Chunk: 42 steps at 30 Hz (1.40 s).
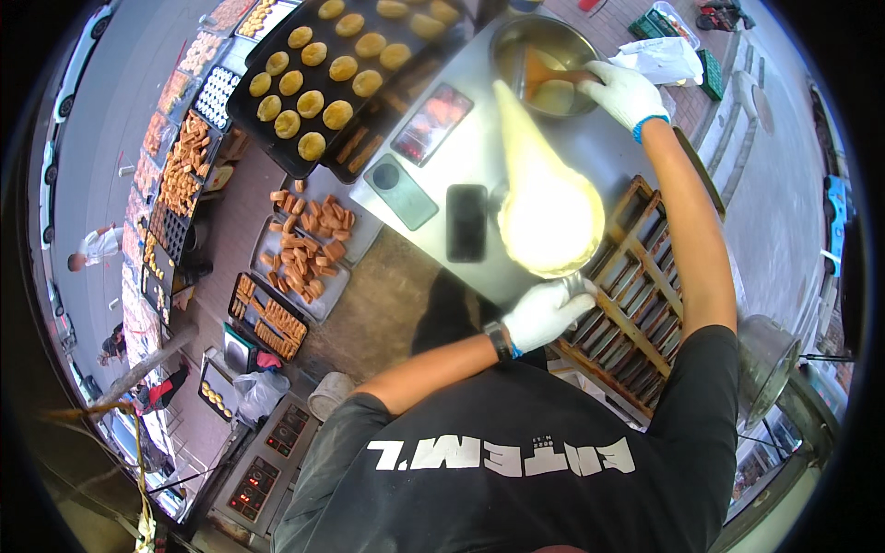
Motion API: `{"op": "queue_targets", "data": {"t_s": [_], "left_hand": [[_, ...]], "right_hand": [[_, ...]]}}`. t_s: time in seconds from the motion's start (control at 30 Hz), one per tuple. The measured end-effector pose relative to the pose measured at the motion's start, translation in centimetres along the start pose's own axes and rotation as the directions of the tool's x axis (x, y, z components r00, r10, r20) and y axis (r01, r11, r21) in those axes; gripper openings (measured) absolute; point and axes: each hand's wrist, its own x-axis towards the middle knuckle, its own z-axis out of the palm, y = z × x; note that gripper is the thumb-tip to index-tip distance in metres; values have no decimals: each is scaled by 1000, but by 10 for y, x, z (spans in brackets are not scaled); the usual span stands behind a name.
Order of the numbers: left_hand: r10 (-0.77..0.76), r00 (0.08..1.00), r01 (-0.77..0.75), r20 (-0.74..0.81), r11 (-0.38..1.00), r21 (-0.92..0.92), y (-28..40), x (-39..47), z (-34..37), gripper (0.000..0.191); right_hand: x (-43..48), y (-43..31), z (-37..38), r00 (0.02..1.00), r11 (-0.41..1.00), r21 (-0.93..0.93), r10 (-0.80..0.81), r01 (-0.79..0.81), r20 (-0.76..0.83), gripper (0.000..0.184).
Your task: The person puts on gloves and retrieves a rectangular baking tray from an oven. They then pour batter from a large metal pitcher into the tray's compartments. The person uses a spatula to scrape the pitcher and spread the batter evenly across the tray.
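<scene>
A white knit glove covers my left hand (550,314), which grips the short metal handle of a cone-shaped vessel (553,214). Pale yellow batter or cream coats this vessel; its glare hides detail, and the narrow end points at a steel bowl (508,62). Also gloved, my right hand (626,93) reaches to the bowl's right rim and holds a brown scoop or spatula (546,75). The tool's blade is inside the bowl, beside some yellowish mixture (556,97). Left of the cone, a black smartphone (467,222) and a grey-green smartphone (401,192) lie on the metal worktable (442,238).
A dark tray (304,124) of round golden pastries overlaps the table's far left. Lower left are trays of brown cake pieces (311,242) and pastry sticks (269,314). A wooden slatted rack (629,297) stands below my right arm. Oven controls (256,484) sit bottom left.
</scene>
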Motion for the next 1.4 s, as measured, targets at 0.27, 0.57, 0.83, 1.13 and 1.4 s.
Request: {"op": "queue_targets", "data": {"t_s": [0.27,0.57,0.83,1.13,1.4], "left_hand": [[0,996,-5,95,998,59,12,7,-32,31],[103,988,-125,115,970,209,17,3,-46,33],[75,979,-124,190,958,258,15,7,-56,35],[87,986,-133,144,926,354,16,4,-55,37],[153,988,-151,17,937,316,7,-2,-46,36]], "right_hand": [[-13,31,-31,996,996,25,90,-89,-18,49],[18,-47,2,935,506,841,355,-194,2,48],[-9,-26,-18,833,301,942,552,-148,-46,30],[-50,33,-19,787,189,962,616,-195,38,34],[-62,60,-15,791,111,980,609,-166,65,28]]}}
